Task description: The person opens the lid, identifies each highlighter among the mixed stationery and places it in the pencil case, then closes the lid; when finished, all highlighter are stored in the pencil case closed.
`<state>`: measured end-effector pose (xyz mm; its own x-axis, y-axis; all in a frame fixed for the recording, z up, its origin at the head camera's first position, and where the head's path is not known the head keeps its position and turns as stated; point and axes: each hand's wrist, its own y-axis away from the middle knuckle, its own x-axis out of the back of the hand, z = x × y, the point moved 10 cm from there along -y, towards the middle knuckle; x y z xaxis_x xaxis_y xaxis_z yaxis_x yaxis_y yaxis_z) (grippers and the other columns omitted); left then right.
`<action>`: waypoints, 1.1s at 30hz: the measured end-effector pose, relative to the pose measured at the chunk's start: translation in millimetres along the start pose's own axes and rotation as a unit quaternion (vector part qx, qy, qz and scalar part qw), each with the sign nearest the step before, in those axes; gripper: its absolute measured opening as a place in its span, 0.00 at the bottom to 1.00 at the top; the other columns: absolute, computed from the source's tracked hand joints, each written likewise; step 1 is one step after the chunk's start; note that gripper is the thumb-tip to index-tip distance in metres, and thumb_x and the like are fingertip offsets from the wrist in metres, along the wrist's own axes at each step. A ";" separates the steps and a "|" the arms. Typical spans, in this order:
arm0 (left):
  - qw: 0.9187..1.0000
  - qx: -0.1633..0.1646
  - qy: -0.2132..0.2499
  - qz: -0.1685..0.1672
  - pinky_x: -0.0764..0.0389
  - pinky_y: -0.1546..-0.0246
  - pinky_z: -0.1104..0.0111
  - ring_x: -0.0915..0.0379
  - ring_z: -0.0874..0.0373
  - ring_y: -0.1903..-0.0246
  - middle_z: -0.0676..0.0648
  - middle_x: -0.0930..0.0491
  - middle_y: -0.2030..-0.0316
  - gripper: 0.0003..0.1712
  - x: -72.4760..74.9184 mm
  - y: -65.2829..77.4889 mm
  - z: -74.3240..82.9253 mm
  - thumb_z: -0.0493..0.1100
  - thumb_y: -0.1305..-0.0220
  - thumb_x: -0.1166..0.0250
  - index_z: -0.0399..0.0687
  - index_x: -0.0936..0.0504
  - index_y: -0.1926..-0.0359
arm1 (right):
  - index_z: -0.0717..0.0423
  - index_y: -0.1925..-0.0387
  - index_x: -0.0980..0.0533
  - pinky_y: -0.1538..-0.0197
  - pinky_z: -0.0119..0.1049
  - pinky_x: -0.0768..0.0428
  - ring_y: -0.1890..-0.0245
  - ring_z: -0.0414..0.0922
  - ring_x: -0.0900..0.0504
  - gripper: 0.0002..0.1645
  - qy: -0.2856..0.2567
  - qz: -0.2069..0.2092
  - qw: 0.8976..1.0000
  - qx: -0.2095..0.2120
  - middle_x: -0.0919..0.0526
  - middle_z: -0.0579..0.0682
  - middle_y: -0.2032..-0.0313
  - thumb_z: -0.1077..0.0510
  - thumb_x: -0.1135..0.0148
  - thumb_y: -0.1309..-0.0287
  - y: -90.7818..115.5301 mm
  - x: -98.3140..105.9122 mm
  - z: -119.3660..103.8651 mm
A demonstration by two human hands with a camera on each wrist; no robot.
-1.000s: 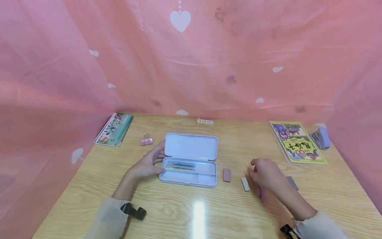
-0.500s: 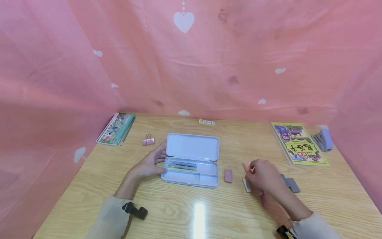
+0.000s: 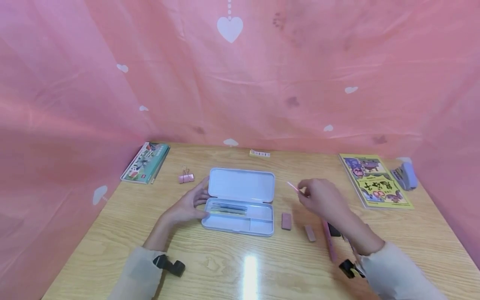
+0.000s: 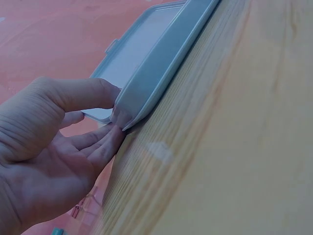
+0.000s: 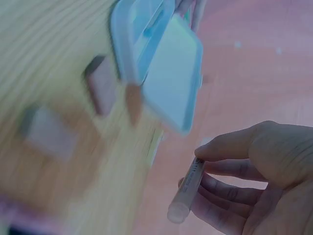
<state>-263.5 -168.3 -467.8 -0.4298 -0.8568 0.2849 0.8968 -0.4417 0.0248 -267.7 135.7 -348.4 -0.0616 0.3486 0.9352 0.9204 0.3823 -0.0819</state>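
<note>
An open pale blue pencil case lies on the table, its lid tipped back and several slim pen-like sticks in its rear compartment. My left hand pinches the case's left end; in the left wrist view the thumb lies at the wall and fingertips sit at the bottom corner. To the right of the case, my right hand holds a pinkish pen between thumb and fingers, its end pointing toward the lid. Printed lettering shows along its barrel. A pink eraser and a smaller block lie nearby.
A long pink object and a black item lie partly under the right forearm. Behind are a yellow book, a lilac stapler, a small patterned block, a pink binder clip and green-covered books.
My right hand has lifted away from beside the small block and moved up and left toward the case, carrying the pen. The left hand stays at the case.
</note>
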 end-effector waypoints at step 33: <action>1.000 0.023 0.011 -0.011 0.33 0.35 0.58 0.35 0.45 0.39 0.37 0.32 0.41 0.65 -0.2 0.6 -1.4 0.25 0.54 0.33 0.65 0.62 0.26 | 0.48 0.61 0.17 0.71 0.37 0.18 0.70 0.42 0.23 0.08 0.103 -0.077 0.980 0.151 0.20 0.45 0.72 0.54 0.38 0.41 -74.9 -137.7 -162.3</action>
<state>-263.1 -168.8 -469.2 -0.4519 -0.8522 0.2636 0.8904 -0.4487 0.0758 -265.5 -79.8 -415.1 -0.0833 0.0993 0.9916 0.7482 0.6635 -0.0036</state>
